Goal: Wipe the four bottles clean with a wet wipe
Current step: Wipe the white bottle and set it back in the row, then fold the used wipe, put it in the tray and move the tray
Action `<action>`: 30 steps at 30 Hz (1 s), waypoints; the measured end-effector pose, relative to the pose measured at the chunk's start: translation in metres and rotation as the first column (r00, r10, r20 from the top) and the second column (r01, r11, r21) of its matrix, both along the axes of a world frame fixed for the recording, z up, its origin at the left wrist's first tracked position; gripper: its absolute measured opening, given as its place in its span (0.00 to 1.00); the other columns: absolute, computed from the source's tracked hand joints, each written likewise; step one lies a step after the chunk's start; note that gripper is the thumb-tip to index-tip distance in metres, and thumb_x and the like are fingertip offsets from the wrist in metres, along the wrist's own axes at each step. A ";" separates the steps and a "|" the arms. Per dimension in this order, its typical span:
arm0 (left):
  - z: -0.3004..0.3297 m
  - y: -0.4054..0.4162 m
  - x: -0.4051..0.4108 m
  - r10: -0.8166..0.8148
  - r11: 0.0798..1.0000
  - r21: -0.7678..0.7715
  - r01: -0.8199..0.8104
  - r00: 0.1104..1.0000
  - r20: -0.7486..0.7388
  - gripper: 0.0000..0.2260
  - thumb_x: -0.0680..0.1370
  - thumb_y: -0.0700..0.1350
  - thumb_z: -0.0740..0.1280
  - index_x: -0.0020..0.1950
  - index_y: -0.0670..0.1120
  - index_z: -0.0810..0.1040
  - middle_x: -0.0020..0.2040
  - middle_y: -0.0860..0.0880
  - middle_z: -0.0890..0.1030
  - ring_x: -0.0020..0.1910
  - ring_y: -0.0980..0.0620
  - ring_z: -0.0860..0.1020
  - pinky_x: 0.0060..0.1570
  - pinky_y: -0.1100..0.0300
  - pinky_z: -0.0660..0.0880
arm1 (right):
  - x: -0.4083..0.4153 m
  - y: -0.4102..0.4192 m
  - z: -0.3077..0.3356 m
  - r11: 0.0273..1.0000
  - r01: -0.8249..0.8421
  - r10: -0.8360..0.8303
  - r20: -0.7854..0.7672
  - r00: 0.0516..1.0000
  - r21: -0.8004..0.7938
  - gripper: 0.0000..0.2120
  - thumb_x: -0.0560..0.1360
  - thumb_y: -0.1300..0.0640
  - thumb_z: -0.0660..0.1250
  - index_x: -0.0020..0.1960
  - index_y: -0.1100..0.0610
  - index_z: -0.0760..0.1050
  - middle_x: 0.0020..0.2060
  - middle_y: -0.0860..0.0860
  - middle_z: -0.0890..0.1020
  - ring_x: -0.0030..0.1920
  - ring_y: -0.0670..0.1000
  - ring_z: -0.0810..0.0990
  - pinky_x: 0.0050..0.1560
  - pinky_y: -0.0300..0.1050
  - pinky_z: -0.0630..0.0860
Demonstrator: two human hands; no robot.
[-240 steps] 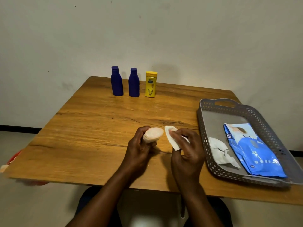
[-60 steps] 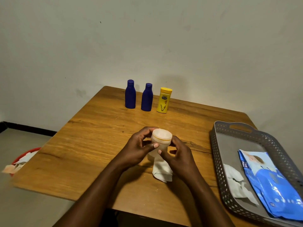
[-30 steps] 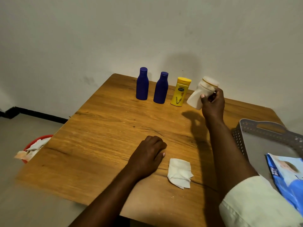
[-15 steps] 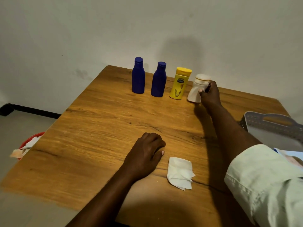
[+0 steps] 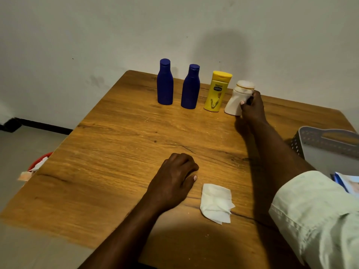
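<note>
Two grips show. Right hand (image 5: 252,107) wraps its fingers round the white bottle (image 5: 238,100), which stands on the surface (image 5: 120,152) at the right end of the far row, just beside the yellow bottle (image 5: 217,92); two blue bottles (image 5: 165,82) stand left of that. Left hand (image 5: 174,177) rests loosely curled, holding nothing, nearer the person than the yellow bottle, just beside the wet wipe (image 5: 215,202).

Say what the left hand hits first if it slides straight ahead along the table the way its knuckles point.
Probably nothing nearby: the left hand faces bare table. Far on, its line seems to run toward the yellow bottle or white bottle; depth leaves that unclear. The wipe lies beside it, off that line.
</note>
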State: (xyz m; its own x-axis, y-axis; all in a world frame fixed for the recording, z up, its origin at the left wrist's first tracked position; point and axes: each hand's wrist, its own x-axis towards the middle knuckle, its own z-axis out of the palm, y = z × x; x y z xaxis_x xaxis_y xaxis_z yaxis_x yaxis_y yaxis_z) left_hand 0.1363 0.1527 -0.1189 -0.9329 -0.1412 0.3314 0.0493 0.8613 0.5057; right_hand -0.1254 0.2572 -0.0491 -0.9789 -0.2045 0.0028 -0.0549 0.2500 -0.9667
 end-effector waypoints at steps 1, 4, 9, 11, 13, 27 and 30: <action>0.000 0.000 0.000 0.001 1.000 -0.002 -0.001 1.000 0.003 0.09 0.77 0.48 0.65 0.56 0.49 0.78 0.54 0.54 0.75 0.56 0.55 0.71 0.52 0.56 0.72 | 0.000 0.001 -0.002 1.000 0.002 -0.002 0.009 1.000 -0.005 0.23 0.80 0.68 0.56 0.73 0.58 0.58 0.68 0.54 0.68 0.59 0.46 0.69 0.43 0.29 0.72; -0.001 -0.001 0.000 0.003 1.000 0.000 -0.003 1.000 0.010 0.09 0.77 0.48 0.65 0.56 0.50 0.77 0.54 0.55 0.75 0.56 0.57 0.70 0.52 0.57 0.71 | -0.001 0.004 -0.006 1.000 0.002 -0.001 0.027 1.000 -0.030 0.27 0.78 0.71 0.57 0.74 0.56 0.56 0.70 0.56 0.67 0.59 0.46 0.68 0.45 0.30 0.72; -0.002 0.000 -0.001 0.002 1.000 -0.002 -0.002 1.000 0.002 0.09 0.77 0.48 0.65 0.56 0.50 0.77 0.54 0.55 0.75 0.56 0.57 0.70 0.52 0.58 0.70 | -0.006 0.008 -0.012 0.993 0.106 -0.101 0.082 0.991 -0.051 0.34 0.76 0.71 0.61 0.77 0.55 0.51 0.71 0.56 0.66 0.68 0.54 0.67 0.55 0.40 0.75; -0.002 -0.001 -0.001 0.004 1.000 -0.005 -0.004 1.000 -0.003 0.09 0.77 0.48 0.65 0.56 0.50 0.77 0.54 0.55 0.75 0.55 0.57 0.70 0.52 0.59 0.70 | -0.008 0.010 -0.015 0.987 0.158 -0.155 0.072 0.985 -0.040 0.35 0.75 0.71 0.62 0.77 0.54 0.51 0.70 0.56 0.67 0.69 0.55 0.67 0.65 0.49 0.72; -0.002 -0.001 -0.001 0.007 1.000 -0.011 -0.007 1.000 -0.009 0.09 0.76 0.48 0.65 0.56 0.50 0.77 0.54 0.55 0.75 0.55 0.57 0.70 0.52 0.59 0.70 | -0.010 0.011 -0.016 0.978 0.207 -0.204 0.063 0.977 -0.033 0.35 0.75 0.70 0.64 0.76 0.55 0.52 0.68 0.56 0.68 0.68 0.55 0.68 0.66 0.51 0.71; -0.002 -0.002 -0.001 -0.011 1.000 0.009 0.012 0.998 -0.057 0.07 0.76 0.46 0.66 0.53 0.48 0.78 0.52 0.54 0.76 0.53 0.56 0.70 0.49 0.58 0.71 | 0.119 0.032 0.007 0.990 0.075 -0.100 -0.231 0.968 -0.116 0.19 0.75 0.64 0.66 0.64 0.54 0.70 0.59 0.51 0.76 0.59 0.49 0.74 0.57 0.49 0.77; 0.001 -0.001 0.001 -0.021 0.999 0.028 0.023 0.998 -0.056 0.07 0.76 0.46 0.66 0.52 0.47 0.79 0.52 0.53 0.76 0.53 0.55 0.70 0.49 0.59 0.71 | 0.158 0.056 0.003 0.975 -0.198 0.218 -0.242 0.946 0.105 0.11 0.76 0.62 0.65 0.57 0.52 0.74 0.54 0.47 0.78 0.55 0.43 0.76 0.46 0.33 0.76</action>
